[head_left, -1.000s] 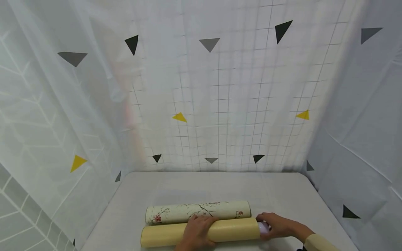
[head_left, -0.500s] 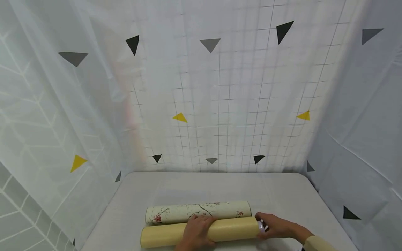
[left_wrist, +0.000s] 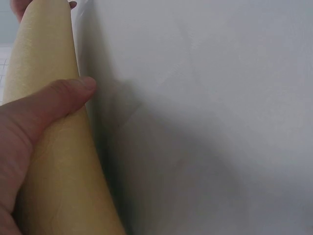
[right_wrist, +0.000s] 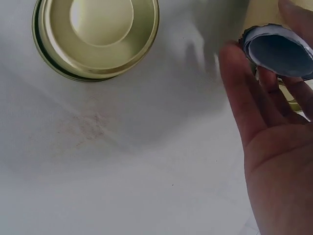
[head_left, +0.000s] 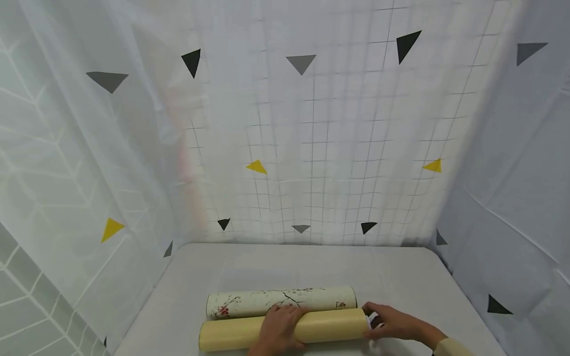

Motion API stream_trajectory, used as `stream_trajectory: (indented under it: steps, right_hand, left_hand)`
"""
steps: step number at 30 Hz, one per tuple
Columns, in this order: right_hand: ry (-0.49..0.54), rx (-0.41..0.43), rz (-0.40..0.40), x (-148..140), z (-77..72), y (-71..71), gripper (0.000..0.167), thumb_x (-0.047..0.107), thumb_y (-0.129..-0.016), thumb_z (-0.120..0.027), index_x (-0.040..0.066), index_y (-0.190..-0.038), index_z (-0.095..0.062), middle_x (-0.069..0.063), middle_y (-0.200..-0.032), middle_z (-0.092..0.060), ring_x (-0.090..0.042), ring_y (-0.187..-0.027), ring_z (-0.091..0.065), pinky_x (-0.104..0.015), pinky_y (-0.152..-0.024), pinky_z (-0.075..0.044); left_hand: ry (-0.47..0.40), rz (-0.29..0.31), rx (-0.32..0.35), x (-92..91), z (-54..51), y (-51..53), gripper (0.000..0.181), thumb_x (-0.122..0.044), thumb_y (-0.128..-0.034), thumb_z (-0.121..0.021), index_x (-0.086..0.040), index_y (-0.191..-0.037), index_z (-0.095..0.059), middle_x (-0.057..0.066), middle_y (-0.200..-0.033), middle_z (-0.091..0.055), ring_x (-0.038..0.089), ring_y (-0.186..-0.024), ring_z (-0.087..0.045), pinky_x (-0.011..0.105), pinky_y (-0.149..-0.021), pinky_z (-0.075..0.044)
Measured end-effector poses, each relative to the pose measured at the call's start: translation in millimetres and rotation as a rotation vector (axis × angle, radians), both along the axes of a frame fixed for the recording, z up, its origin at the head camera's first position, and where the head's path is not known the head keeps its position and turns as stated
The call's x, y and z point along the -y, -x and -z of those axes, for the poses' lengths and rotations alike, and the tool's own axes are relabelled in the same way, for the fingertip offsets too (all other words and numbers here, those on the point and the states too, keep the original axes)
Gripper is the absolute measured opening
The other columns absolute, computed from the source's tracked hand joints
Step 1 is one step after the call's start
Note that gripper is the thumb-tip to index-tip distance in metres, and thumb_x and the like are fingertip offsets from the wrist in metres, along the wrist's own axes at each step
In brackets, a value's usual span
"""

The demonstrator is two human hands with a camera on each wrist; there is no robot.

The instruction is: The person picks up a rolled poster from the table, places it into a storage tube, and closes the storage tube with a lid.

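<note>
A yellow cardboard tube (head_left: 331, 325) lies crosswise near the front of the table. My left hand (head_left: 278, 329) grips it around the middle, its thumb (left_wrist: 73, 93) over the side in the left wrist view. At the right end, my right hand (head_left: 389, 321) has its thumb and fingers around the tube's open mouth. Rolled white paper (right_wrist: 281, 51) lines that mouth in the right wrist view, its edge close to the tube's rim. Just behind lies a cream tube (head_left: 249, 302) with printed red blossoms and dark branches.
A round gold metal lid (right_wrist: 101, 23) lies on the white table (head_left: 303, 264), seen in the right wrist view. Pale curtains (head_left: 338, 198) with black, grey and yellow triangles stand around the table's back and sides.
The rolled paper has slid leftward into the yellow tube, from sticking out to nearly level with its end. My right hand moved slightly left with it; my left hand stayed in place.
</note>
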State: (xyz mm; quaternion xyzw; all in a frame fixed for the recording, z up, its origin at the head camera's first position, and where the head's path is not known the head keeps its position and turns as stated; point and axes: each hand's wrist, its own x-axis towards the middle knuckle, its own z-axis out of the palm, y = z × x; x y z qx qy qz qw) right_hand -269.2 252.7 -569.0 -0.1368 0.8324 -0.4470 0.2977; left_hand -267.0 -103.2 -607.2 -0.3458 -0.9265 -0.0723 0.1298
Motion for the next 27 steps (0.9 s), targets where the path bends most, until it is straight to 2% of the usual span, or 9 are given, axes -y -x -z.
stream_trajectory:
  steps: [5,13,16,19,20,24,26,27]
  right_hand:
    - [0.056,0.01,-0.036,-3,0.7,1.2,0.044,0.02,-0.095,-0.072,-0.004,-0.129,-0.057,-0.011,-0.125,-0.067,-0.028,-0.111,-0.066,-0.048,-0.094,-0.057]
    - [0.048,0.023,-0.076,-6,6.6,3.6,0.05,0.031,-0.1,-0.066,-0.003,-0.136,-0.059,-0.015,-0.133,-0.066,-0.025,-0.114,-0.066,-0.053,-0.099,-0.054]
    - [0.063,0.039,-0.078,-8,7.1,1.3,0.051,0.035,-0.102,-0.063,-0.001,-0.138,-0.058,-0.015,-0.132,-0.066,-0.021,-0.108,-0.067,-0.048,-0.093,-0.057]
    - [0.096,0.053,-0.075,-14,8.0,-0.3,0.049,0.037,-0.105,-0.057,-0.001,-0.135,-0.059,-0.011,-0.122,-0.069,-0.019,-0.099,-0.069,-0.041,-0.084,-0.059]
    - [0.094,0.056,-0.094,-17,8.4,0.4,0.046,0.038,-0.107,-0.053,0.001,-0.135,-0.059,-0.007,-0.119,-0.07,-0.016,-0.097,-0.069,-0.038,-0.082,-0.059]
    - [0.089,0.066,-0.075,-25,11.2,-0.3,0.044,0.042,-0.109,-0.045,0.005,-0.123,-0.065,-0.002,-0.107,-0.071,-0.015,-0.09,-0.068,-0.034,-0.076,-0.057]
    - [0.075,0.052,-0.085,-28,12.9,-0.4,0.042,0.04,-0.109,-0.046,0.005,-0.118,-0.067,-0.003,-0.106,-0.071,-0.014,-0.087,-0.067,-0.033,-0.073,-0.056]
    - [0.067,0.042,-0.065,-28,14.2,-1.3,0.039,0.038,-0.107,-0.05,0.004,-0.114,-0.068,-0.005,-0.103,-0.071,-0.016,-0.085,-0.066,-0.034,-0.071,-0.055]
  left_hand:
    - [0.004,0.005,-0.002,-0.1,-0.1,0.1,0.087,-0.062,-0.0611,-0.092,-0.033,-0.136,-0.059,-0.017,-0.116,-0.074,0.005,-0.105,-0.068,0.03,-0.083,-0.05]
    - [0.007,0.017,-0.035,0.1,1.8,1.2,0.084,-0.063,-0.0618,-0.092,-0.032,-0.134,-0.061,-0.017,-0.114,-0.074,0.005,-0.101,-0.067,0.03,-0.08,-0.049]
    - [0.003,0.023,-0.037,0.4,2.7,1.1,0.083,-0.063,-0.0624,-0.091,-0.031,-0.133,-0.062,-0.016,-0.113,-0.074,0.005,-0.101,-0.067,0.031,-0.079,-0.05]
    - [0.003,0.019,-0.026,0.1,2.9,0.7,0.083,-0.063,-0.0631,-0.091,-0.031,-0.134,-0.062,-0.016,-0.114,-0.074,0.005,-0.101,-0.067,0.031,-0.08,-0.05]
    - [0.004,0.017,-0.02,-0.2,2.7,0.4,0.082,-0.063,-0.0634,-0.091,-0.032,-0.134,-0.062,-0.016,-0.114,-0.074,0.005,-0.102,-0.067,0.032,-0.081,-0.05]
    - [0.013,0.013,-0.004,-0.5,1.7,-0.6,0.081,-0.064,-0.0642,-0.09,-0.032,-0.134,-0.063,-0.015,-0.117,-0.074,0.006,-0.106,-0.068,0.036,-0.085,-0.053]
    - [0.016,0.017,-0.002,-0.1,1.7,-0.7,0.081,-0.064,-0.0643,-0.09,-0.032,-0.134,-0.063,-0.015,-0.119,-0.074,0.007,-0.108,-0.069,0.038,-0.087,-0.054]
    - [0.014,0.02,-0.006,0.1,1.7,-0.5,0.081,-0.064,-0.0643,-0.09,-0.032,-0.134,-0.063,-0.015,-0.119,-0.074,0.007,-0.108,-0.069,0.039,-0.087,-0.054]
